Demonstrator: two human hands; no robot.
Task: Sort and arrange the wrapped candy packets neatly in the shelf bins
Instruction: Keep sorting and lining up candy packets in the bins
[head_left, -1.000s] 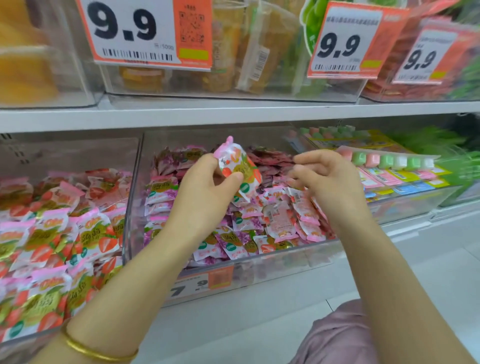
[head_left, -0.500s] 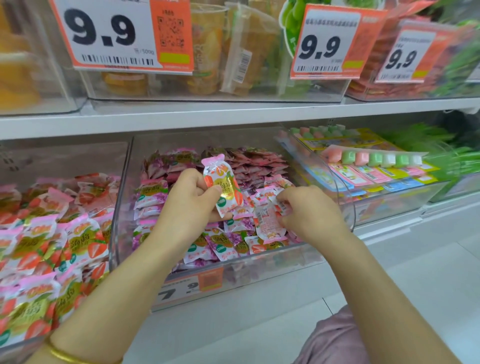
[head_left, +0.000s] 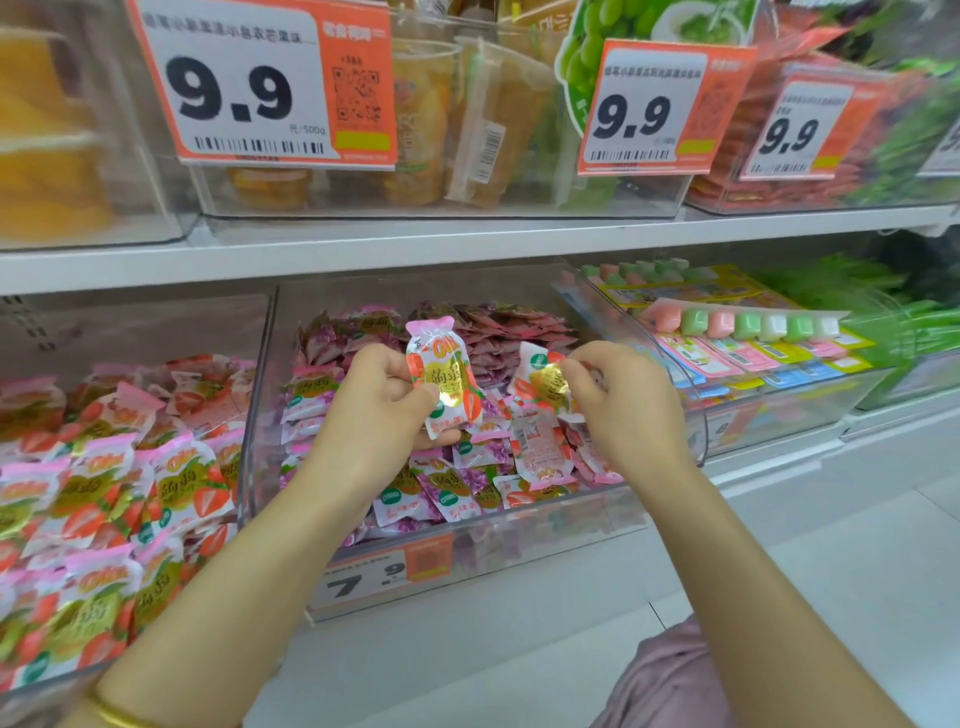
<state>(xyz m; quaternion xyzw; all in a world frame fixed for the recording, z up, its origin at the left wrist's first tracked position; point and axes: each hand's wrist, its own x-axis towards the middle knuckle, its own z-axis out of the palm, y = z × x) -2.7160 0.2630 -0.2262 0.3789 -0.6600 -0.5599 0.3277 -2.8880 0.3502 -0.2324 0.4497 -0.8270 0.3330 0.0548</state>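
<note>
Fingers (head_left: 387, 366) of my left hand (head_left: 374, 410) are curling round one strawberry packet (head_left: 441, 379). The thumb is pressing it from the front and I am holding it upright over the middle bin (head_left: 545, 530). My right hand (head_left: 623, 410) is pinching a second packet (head_left: 540, 379) of the same orange and pink kind by its upper corner, and its other fingers are bending loosely. This packet is hanging just beside the first one. I cannot tell if its lower end is touching the heap under it.

I am judging that the sorting is only partly done. The middle bin is holding a mixture. Purple packets (head_left: 467, 483) are lying at the front and left, dark pink packets (head_left: 498, 332) are standing in a row at the back, and several orange and pink ones (head_left: 540, 457) are lying loose on the right side of the heap. The left bin (head_left: 156, 327) is already carrying many strawberry packets (head_left: 104, 493) of the kind I am holding, so it seems to me that these two belong there. They are not yet there, because both are hanging over the middle bin.

What is remaining, as I am seeing it: to carry these two across, to pick out the other strays, and then to straighten the purple ones, which are pointing in many directions. The left bin is also looking heaped, not lined up.
</note>
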